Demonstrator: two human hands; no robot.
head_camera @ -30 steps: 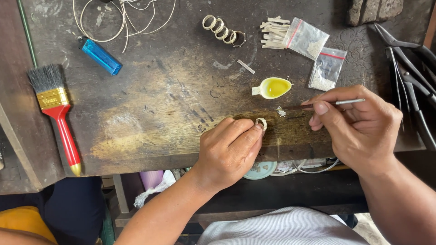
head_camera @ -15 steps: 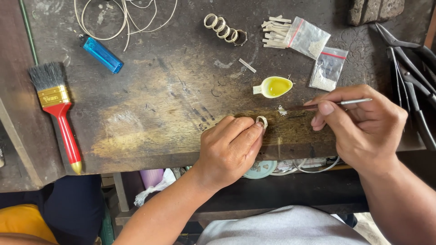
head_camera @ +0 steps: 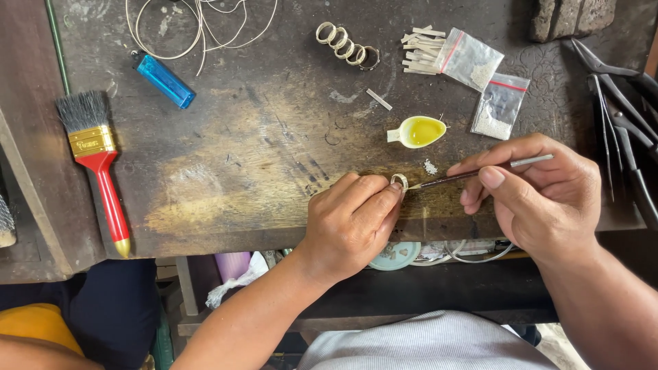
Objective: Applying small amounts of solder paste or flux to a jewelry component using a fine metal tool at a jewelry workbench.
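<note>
Near the front edge of the worn wooden workbench (head_camera: 226, 171), the left hand (head_camera: 349, 223) rests on the wood and pinches a small metal ring (head_camera: 399, 181) between thumb and fingertips, holding it upright against the surface. The right hand (head_camera: 541, 195) holds a thin brush-like tool (head_camera: 480, 171), its fingers pressed together around the shaft as one holds a pen; the tool's tip touches the ring from the right side. Just beside the tip lies a tiny heap of pale granules (head_camera: 430, 166).

Behind the hands, toward the middle of the bench, sits a small white spoon-shaped dish (head_camera: 417, 131) filled with yellow liquid. A short metal strip (head_camera: 378, 99) lies just behind it. Along the back edge stand a row of about 5 metal rings (head_camera: 346, 45), a pile of short pale strips (head_camera: 423, 49) and 2 small clear zip bags (head_camera: 480, 75), the strips touching the nearer bag. Loops of pale wire (head_camera: 199, 24) lie at the back left, with a blue lighter (head_camera: 164, 80) near them. By the left edge lies a paintbrush (head_camera: 99, 171) with a red handle and dark bristles. Dark pliers and tweezers (head_camera: 624, 130) lie along the right edge. A dark stone block (head_camera: 569, 17) sits in the back right corner.
</note>
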